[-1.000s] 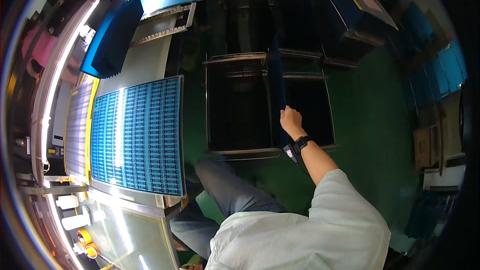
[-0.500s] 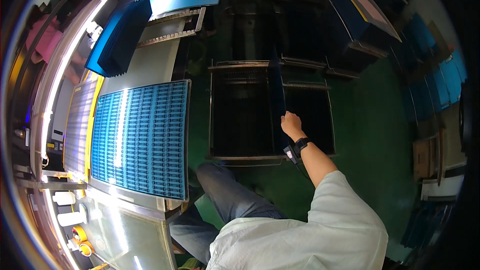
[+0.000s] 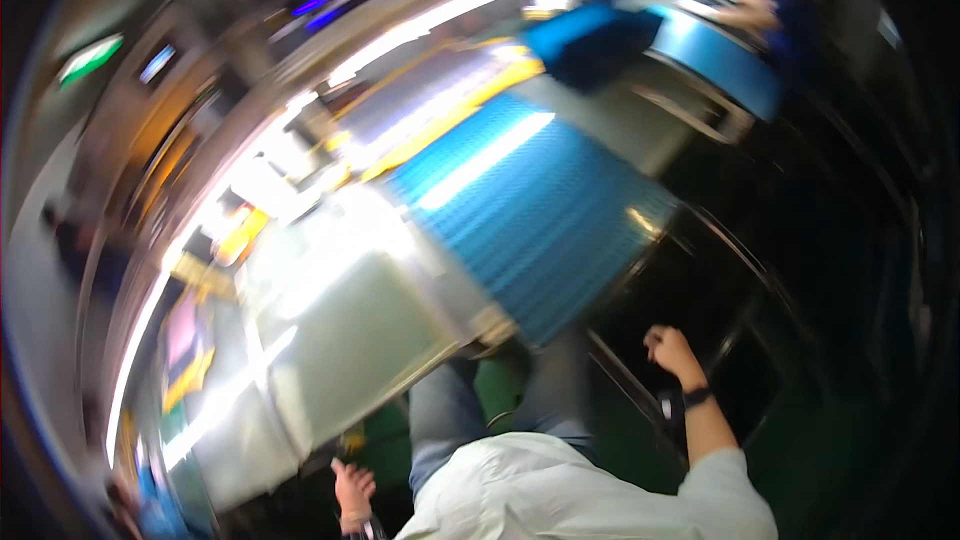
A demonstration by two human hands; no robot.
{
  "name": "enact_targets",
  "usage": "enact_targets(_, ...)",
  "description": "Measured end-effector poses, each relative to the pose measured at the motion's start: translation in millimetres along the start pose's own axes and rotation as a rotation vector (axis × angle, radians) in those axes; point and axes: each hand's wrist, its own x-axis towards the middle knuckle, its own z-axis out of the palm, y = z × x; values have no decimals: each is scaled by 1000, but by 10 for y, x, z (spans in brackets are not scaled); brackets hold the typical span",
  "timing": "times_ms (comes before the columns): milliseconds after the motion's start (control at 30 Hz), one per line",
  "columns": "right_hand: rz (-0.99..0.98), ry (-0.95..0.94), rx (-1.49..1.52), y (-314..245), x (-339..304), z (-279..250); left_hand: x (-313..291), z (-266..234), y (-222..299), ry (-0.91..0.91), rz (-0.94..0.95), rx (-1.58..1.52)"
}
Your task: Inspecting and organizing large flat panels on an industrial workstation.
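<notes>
My left hand (image 3: 353, 488) is low in the view beside the bench edge, fingers apart and nothing in it. Over the dark rack on the right is my right hand (image 3: 668, 348), its fingers loosely bent, with nothing visible in them. Motion blurs its fingertips. A dark band and a small device are on that wrist. Nearest in front of me, a blue patterned panel (image 3: 540, 220) lies flat on the bench, a bright reflection across it. The metal-framed rack (image 3: 640, 390) stands below and right of the panel, its inside too dark to make out.
A pale glossy bench top (image 3: 370, 310) runs to the left. Behind the panel lies a yellow-edged frame (image 3: 440, 115). A stack of dark blue sheets (image 3: 600, 45) stands farther off, near another blue panel (image 3: 715, 60) and a person (image 3: 785, 15) at the far right. Another person (image 3: 150, 505) is at lower left.
My view has swung left, bringing more bench and my left hand into sight. My right hand, earlier closed at the upright dark panel in the rack, now has looser fingers and no panel visible.
</notes>
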Motion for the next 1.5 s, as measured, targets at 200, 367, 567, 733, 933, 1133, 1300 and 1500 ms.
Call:
enact_targets(200,-343,-679,319,-1796,-619,1180,-298,-384,-916,220,-135,-125)
enact_targets(367,-662,-940,94,-2310,-829,1911,-847,-809,-2078,266,-359,68)
enact_targets(567,-157,-991,369,-2360,-387,2475,-1644,-1304,-2995,899,-279,404)
enact_targets(733,400,-1474,929,-2334,201,2621,-2386,-1805,-2696,1976,-414,869)
enact_targets(933,422,-1304,730,-2736,-195,2694,-3259,-2188,-3023,1812,-800,527)
enact_targets(1133,408,-1194,780,-2775,-259,2673,-3084,-2398,-3036,1785,-1016,323)
enact_targets(1300,293,-1020,715,-2788,-400,2729,-3134,-2479,-2805,1722,-1043,390)
enact_targets(1500,409,-1108,740,-2481,-54,2832,-3935,-2788,-1745,1806,-993,631)
